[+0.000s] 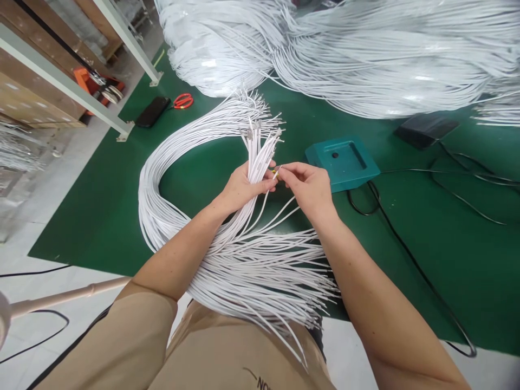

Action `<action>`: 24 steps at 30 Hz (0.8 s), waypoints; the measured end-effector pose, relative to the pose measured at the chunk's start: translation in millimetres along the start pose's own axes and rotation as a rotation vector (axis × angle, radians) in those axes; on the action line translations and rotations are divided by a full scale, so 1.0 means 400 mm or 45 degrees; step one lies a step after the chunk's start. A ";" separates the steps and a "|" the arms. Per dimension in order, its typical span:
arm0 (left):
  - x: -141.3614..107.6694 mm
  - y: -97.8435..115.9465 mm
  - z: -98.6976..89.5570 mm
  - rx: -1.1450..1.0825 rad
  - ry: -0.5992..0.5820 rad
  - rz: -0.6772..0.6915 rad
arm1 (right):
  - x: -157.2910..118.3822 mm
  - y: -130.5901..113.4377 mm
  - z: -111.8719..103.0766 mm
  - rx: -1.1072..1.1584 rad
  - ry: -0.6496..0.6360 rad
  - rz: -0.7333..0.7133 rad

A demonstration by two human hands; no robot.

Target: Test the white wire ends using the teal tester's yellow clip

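Observation:
My left hand is closed around a bunch of white cables whose ends stick up past the fingers. Close beside it, my right hand pinches the end of a single white cable, where a small yellow piece shows between the fingertips. What exactly the yellow piece is cannot be made out. A long bundle of white cables curves round on the green table, and its near ends fan out under my forearms and over the table's front edge.
Big heaps of white cable lie along the back of the green table. A teal box-shaped device with black cords stands right of my hands, a black box farther right. Red-handled scissors and a black phone-like object lie at back left.

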State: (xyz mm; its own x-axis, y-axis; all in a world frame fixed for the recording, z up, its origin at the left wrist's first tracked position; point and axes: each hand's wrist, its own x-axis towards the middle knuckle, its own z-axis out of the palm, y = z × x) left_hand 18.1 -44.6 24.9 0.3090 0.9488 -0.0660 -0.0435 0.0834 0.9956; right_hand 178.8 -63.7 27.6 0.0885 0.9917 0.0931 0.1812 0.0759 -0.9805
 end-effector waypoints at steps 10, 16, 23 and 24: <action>0.014 -0.009 -0.015 -0.174 -0.144 -0.228 | -0.003 0.027 0.006 -1.399 -0.084 -0.810; 0.024 -0.014 -0.021 -0.066 0.010 -0.232 | 0.038 0.018 -0.030 -1.504 -0.115 -0.770; 0.028 -0.016 -0.026 -0.005 0.034 -0.264 | 0.093 0.003 -0.049 -1.631 -0.412 -0.676; 0.028 -0.019 -0.028 0.012 0.034 -0.259 | 0.095 0.003 -0.050 -1.624 -0.422 -0.671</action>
State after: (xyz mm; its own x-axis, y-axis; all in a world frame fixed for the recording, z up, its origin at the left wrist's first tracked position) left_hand 11.5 -31.1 16.0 0.2850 0.9204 -0.2676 0.0260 0.2716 0.9620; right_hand 201.8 -27.9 33.3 -0.4636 0.8687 0.1743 0.8820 0.4712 -0.0020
